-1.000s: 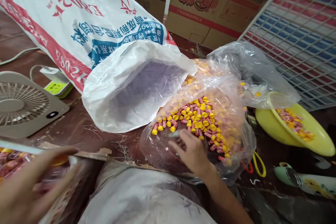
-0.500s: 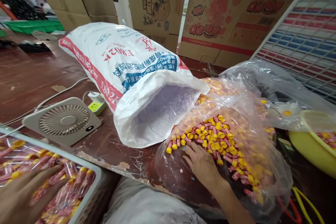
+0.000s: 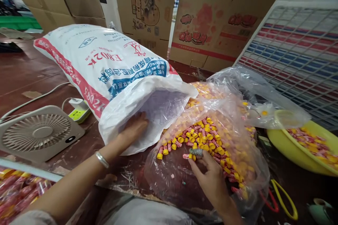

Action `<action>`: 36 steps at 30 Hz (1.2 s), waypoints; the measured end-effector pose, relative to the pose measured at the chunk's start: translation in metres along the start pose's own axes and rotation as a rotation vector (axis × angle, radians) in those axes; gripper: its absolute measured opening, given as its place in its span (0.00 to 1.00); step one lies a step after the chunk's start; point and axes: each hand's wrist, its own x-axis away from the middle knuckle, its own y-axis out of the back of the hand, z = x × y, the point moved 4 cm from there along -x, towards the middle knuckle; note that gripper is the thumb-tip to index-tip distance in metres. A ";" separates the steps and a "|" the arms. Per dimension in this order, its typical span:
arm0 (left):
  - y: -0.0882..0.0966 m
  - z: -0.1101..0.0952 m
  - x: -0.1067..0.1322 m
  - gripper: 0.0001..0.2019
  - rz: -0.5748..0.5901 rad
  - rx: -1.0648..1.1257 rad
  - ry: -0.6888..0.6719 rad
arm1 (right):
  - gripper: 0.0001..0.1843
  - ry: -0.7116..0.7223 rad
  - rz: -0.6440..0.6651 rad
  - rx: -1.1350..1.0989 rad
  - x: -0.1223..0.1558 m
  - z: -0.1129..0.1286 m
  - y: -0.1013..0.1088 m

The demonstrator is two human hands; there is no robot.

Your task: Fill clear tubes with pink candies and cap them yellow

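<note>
**Left hand in the mouth of a printed sack; right hand over yellow-capped pieces**

The sack, white with red and blue print, lies on a brown table, its open mouth toward the person. The left hand reaches into this mouth, palm down with the fingers bent; whether it grips anything cannot be told. A silver bracelet circles the left wrist.

The right hand pinches a single capped piece, pink-and-white with a yellow cap, between thumb and index finger; a grey covering sits on that index fingertip. The held piece is at the near edge of the loose heap, which spills within an open clear plastic bag just beside the sack.

To the left are a fan, a power strip next to the sack and, at the lower corner, a pale-rimmed basket of clear-wrapped pieces. To the right, a yellow bowl contains similar small pieces; nearer the person lie red and yellow loops. Cardboard boxes and a white wire grid stand behind.
</note>
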 end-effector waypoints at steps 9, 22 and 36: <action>0.003 -0.045 0.094 0.13 0.150 0.990 0.257 | 0.11 -0.182 -0.047 -0.510 -0.021 0.034 0.000; -0.029 -0.111 0.130 0.18 0.354 1.724 0.522 | 0.26 0.403 0.152 -0.045 -0.008 0.076 -0.020; 0.008 -0.046 0.034 0.13 0.099 0.095 0.140 | 0.17 0.128 0.069 0.372 -0.016 0.005 0.029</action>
